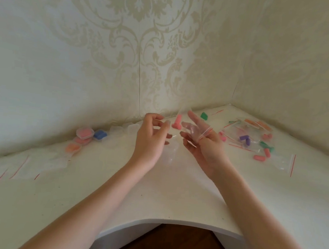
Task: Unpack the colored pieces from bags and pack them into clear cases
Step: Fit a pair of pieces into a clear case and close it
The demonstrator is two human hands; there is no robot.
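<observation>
Both hands are raised over the middle of the white corner desk. My left hand (pixel 151 135) pinches the top edge of a small clear zip bag (pixel 177 118) that holds a pink piece (pixel 177 121). My right hand (pixel 202 142) is opposite, with fingers pushed inside the bag's clear plastic, red zip strip across them. A clear open case (pixel 170 148) sits on the desk below the hands. Filled cases lie at the left: pink (pixel 85 132), blue (pixel 100 134), orange (pixel 73 147).
Bags with orange, purple, green and pink pieces are heaped at the right (pixel 247 137). A green piece (pixel 203 115) lies near the wall. Empty flat bags with red strips lie at the left (pixel 39 164) and far right (pixel 286 162). Empty clear cases (pixel 122 130) stand by the wall.
</observation>
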